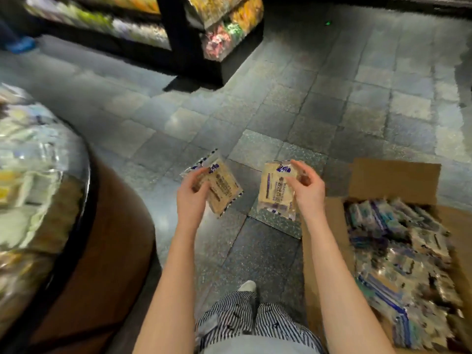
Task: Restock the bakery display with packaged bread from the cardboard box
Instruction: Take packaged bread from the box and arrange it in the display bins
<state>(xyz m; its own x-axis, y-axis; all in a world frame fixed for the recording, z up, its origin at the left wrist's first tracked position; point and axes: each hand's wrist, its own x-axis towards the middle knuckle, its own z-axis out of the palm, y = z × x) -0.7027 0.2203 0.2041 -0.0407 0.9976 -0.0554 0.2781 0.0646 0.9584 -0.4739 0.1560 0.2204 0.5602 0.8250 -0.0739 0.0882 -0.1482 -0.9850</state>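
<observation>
My left hand (191, 198) grips a clear packet of bread (224, 191) with purple print, tilted, above the tiled floor. My right hand (307, 190) holds a second, similar bread packet (274, 190) by its upper right edge, hanging nearly upright. Both packets are at mid-frame, apart from each other. The open cardboard box (393, 180) stands on the floor at the right, holding several more blurred packets (398, 251). The round bakery display (81, 226), dark-rimmed with a brown base, fills the left side and carries packaged goods (28, 175).
A black shelf unit (178, 34) with colourful packets stands at the back. Grey tiled floor (281, 98) lies between it, the display and the box. My striped trousers (250, 318) and one shoe (246, 286) show at the bottom.
</observation>
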